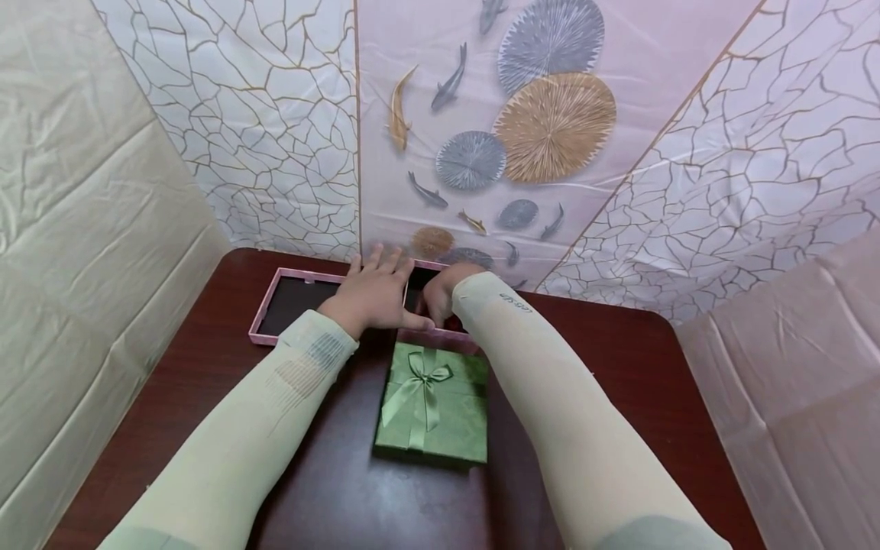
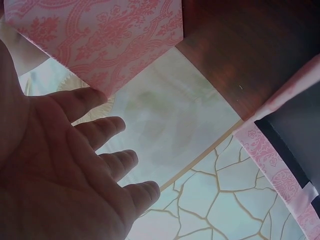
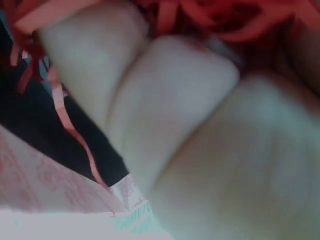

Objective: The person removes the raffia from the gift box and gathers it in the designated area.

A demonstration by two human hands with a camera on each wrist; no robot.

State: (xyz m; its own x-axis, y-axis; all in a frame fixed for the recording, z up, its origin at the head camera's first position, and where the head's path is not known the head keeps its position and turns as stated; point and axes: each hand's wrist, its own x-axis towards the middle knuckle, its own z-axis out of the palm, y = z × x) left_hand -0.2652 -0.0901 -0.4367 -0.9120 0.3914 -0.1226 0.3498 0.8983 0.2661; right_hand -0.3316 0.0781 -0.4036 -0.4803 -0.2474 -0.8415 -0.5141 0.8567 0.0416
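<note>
A pink patterned box with a dark inside stands near the back of the table. My left hand is spread at its left side, with the thumb along the front rim. In the left wrist view, the box's pink wall lies by the fingers, which are apart from one another. My right hand reaches down into the box. Its curled fingers grip red shredded paper in the right wrist view. The fingertips are hidden among the strips.
Left of the box lies a shallow pink tray-like lid with a black inside. A green gift box with a ribbon bow sits in front of the pink box. Patterned cloth hangs behind the dark red table.
</note>
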